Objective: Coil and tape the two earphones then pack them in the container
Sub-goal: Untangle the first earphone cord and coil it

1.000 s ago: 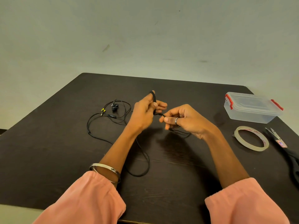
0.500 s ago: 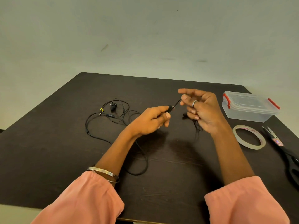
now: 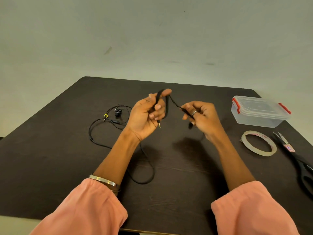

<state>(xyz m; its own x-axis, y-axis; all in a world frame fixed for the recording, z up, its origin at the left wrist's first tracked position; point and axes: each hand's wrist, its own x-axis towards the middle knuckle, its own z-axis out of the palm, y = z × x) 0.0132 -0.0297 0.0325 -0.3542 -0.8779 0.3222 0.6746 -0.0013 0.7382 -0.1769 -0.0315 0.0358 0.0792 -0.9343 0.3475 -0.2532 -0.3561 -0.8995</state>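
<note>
Since half a second ago our left hand [image 3: 145, 114] has risen, cable [image 3: 166, 106] looped over its fingers, right hand [image 3: 201, 116] pinching the slack: another wrap on, second earphone [image 3: 116, 114] waits on worktop [image 3: 50, 158].

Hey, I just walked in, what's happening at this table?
A person is winding a black earphone cable around the left hand, looped over its fingers, while the right hand pinches and feeds the cord. The plug hangs below the left hand. A second earphone lies loose and uncoiled on the dark table. The tape roll, scissors and closed clear container sit untouched to the right.
</note>
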